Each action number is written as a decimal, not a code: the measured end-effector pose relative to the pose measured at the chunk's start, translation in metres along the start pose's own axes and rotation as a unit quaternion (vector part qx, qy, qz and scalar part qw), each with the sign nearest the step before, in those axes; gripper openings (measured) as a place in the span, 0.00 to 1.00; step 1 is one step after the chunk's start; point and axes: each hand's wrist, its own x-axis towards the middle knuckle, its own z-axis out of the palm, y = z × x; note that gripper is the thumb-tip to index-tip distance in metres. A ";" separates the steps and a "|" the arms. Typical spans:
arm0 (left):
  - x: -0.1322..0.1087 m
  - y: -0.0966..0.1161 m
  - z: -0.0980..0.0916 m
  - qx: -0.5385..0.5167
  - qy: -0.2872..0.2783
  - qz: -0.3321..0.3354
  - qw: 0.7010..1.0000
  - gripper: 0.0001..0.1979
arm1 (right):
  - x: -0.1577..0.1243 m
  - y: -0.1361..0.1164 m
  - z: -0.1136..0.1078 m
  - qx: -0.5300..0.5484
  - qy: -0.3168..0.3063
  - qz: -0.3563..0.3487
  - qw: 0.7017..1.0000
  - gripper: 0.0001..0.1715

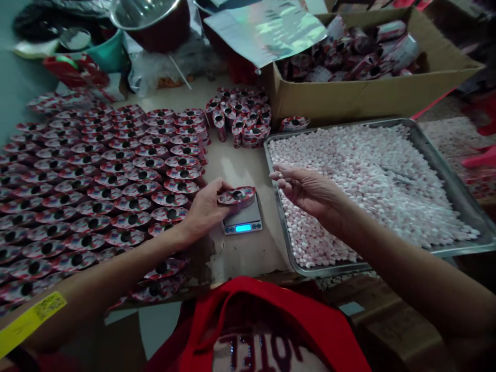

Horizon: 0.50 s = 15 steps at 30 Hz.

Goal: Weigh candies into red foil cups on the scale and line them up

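Observation:
My left hand [205,209] is closed round one end of a small red-and-white oval packet [245,197] with an opening in its top. That packet is at a small digital scale [251,214] with a lit blue display; I cannot tell if it rests on the plate. Over the left rim of a metal tray [280,212], my right hand [315,194] has its fingertips pinched together on what looks like a small white candy [280,175]. A thick layer of small white and pale pink candies [356,160] covers most of the tray.
Rows of similar upright packets [132,175] fill the table's left side. Another packet cluster [248,116] stands behind the scale. At the back are a cardboard box [329,98] of packets, a silvery sheet [267,31], a metal bowl [155,26] and a teal basin [108,54].

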 end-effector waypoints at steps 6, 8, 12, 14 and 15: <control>-0.005 -0.005 -0.021 0.027 -0.002 0.034 0.999 0.33 | 0.004 0.007 0.018 -0.069 -0.040 0.071 0.994 0.08; -0.006 0.002 -0.038 0.030 0.013 0.042 0.999 0.32 | 0.003 0.005 0.022 -0.090 -0.036 0.053 0.994 0.16; -0.007 0.012 -0.064 0.041 0.068 0.062 0.995 0.22 | -0.001 -0.002 0.030 -0.131 -0.065 0.003 0.989 0.17; -0.008 0.016 -0.069 0.034 0.100 0.075 0.992 0.18 | -0.003 -0.002 0.035 -0.163 -0.088 -0.003 0.983 0.11; -0.009 0.017 -0.069 0.028 0.116 0.081 0.990 0.16 | -0.004 -0.002 0.038 -0.181 -0.097 0.001 0.979 0.08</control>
